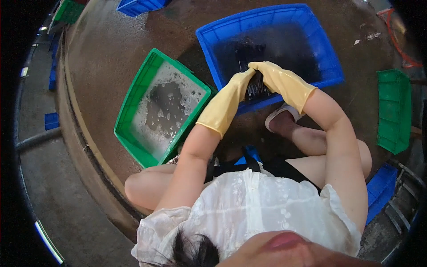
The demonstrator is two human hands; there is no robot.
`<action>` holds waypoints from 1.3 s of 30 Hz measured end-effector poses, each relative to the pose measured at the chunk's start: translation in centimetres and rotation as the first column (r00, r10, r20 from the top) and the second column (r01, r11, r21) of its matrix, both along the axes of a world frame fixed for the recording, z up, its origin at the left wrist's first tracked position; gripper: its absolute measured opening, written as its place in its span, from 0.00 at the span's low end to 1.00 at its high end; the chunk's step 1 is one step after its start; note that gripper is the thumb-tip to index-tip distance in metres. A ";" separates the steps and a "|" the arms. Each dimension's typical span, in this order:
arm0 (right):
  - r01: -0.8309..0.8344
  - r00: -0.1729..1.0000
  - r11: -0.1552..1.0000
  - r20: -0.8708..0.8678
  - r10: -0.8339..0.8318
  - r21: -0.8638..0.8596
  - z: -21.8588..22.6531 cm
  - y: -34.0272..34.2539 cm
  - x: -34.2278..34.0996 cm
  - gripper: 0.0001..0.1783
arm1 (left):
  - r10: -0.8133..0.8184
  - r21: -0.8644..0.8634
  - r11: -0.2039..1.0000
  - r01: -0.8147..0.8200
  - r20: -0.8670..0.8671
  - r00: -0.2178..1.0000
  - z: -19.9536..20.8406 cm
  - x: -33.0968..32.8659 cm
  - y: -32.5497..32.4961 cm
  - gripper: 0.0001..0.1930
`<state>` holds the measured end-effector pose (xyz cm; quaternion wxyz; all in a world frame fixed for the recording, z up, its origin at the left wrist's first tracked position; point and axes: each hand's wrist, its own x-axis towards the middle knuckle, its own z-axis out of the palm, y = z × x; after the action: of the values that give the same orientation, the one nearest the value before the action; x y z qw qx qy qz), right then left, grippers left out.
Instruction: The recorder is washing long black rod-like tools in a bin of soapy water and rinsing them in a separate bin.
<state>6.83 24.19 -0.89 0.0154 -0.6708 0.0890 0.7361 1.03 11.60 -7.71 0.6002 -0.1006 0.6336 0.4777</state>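
Note:
Both my hands wear yellow rubber gloves and meet above the near side of a blue tub [330, 66] of dark water. My left hand [239, 85] comes in from the left, its fingers closed at the top of a dark, wet, glossy thing [256, 87]. From the right, my right hand [272, 74] bends over the same thing, fingertips touching the left ones. The dark thing hangs down between the gloves with pale streaks on it; its kind cannot be made out. Another dark shape [249, 51] shows in the water just beyond the hands.
A green tub [130, 104] of grey, foamy water stands left of the blue one. Another blue crate [141, 6] lies at the far left. On the right are a green crate [394, 111] and a blue crate [381, 192]. The brown floor [100, 66] looks wet.

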 end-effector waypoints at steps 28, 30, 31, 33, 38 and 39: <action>-0.431 0.651 0.372 -0.003 0.759 0.822 -1.0 -17.8 11.9 0.36 | -0.001 0.464 0.882 0.089 -0.186 0.983 7.2 10.2 -18.1 0.29; -0.396 0.622 0.414 -0.093 0.778 0.819 0.0 -18.3 11.3 0.34 | 0.025 0.477 0.876 0.064 -0.178 0.984 8.6 9.8 -18.4 0.28; -0.382 0.616 0.368 -0.063 0.785 0.848 1.0 -18.7 10.4 0.31 | 0.045 0.478 0.877 0.046 -0.178 0.983 8.9 9.5 -18.7 0.28; -0.351 0.570 0.330 -0.080 0.818 0.876 2.9 -19.1 8.4 0.28 | 0.245 0.548 0.826 -0.131 -0.139 0.960 9.3 8.7 -19.1 0.26; -0.628 0.225 -0.042 0.233 0.946 0.777 5.2 -21.9 0.2 0.39 | 0.439 0.204 0.898 -0.389 -0.446 0.780 4.9 3.4 -22.7 0.40; -0.471 0.094 -0.151 0.219 0.971 0.869 4.5 -19.8 -1.3 0.40 | 0.379 0.142 0.922 -0.359 -0.504 0.776 6.2 1.5 -21.9 0.40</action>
<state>5.58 4.41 3.56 -0.1663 -0.2369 -0.6835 0.6701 2.52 -10.30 -1.47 0.3017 -0.0781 0.7312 0.6068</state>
